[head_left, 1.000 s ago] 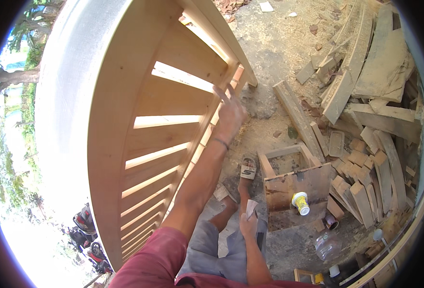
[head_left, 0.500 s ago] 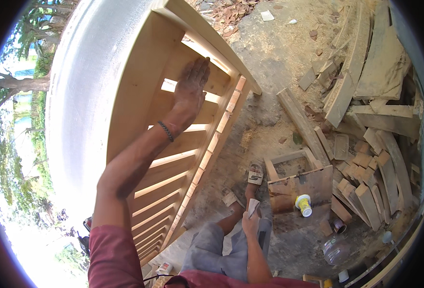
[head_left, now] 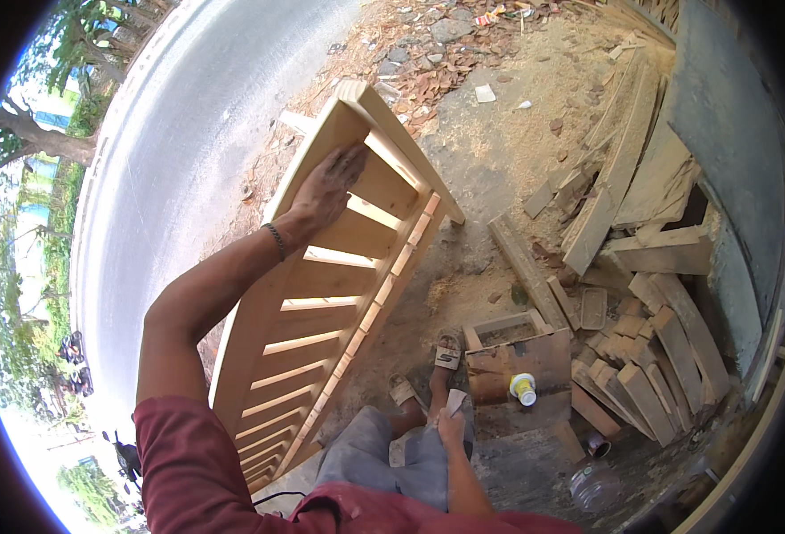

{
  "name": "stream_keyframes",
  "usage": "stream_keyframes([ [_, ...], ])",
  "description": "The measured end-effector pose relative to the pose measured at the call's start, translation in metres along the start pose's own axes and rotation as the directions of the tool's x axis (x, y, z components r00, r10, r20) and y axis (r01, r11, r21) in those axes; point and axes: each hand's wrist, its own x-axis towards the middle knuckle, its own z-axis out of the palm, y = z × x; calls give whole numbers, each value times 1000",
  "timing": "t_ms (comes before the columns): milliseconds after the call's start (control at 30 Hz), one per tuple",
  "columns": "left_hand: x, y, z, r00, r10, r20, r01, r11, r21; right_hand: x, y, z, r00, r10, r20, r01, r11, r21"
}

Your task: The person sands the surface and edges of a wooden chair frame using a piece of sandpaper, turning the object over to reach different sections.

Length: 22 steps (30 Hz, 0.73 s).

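A tall frame of pale wood with many slats point(head_left: 330, 279) stands tilted in front of me, toward the left. My left hand point(head_left: 328, 182) lies on its wide side rail point(head_left: 248, 360) near the far upper corner, fingers stretched out and nothing visible under them. A dark bracelet is on that wrist. Low by my lap, my right hand point(head_left: 451, 429) is closed on a folded pale sheet point(head_left: 455, 403), whose material I cannot make out. That hand is apart from the frame.
A wooden box point(head_left: 490, 369) stands right of my feet, with a yellow-and-white container point(head_left: 523, 389) on it. Stacked wood offcuts point(head_left: 650, 383) and long boards point(head_left: 615, 178) lie farther right. A clear plastic bottle point(head_left: 595, 489) rests on the ground. Beyond the frame runs a road point(head_left: 179, 151).
My left hand has slid from over the slats onto the side rail. The view has shifted, showing more road and the frame's whole top corner. My right hand still holds the pale sheet.
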Motion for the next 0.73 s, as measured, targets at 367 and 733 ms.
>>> stream_keyframes([
  [367, 13, -72, -32, 877, -419, 234, 319, 146, -936, -48, -69, -72, 991, -81, 105, 106, 958, -265],
  [733, -47, -36, 20, 758, -580, -299, 149, 601, -786, -68, -81, -115, 979, -116, 165, 189, 815, -548],
])
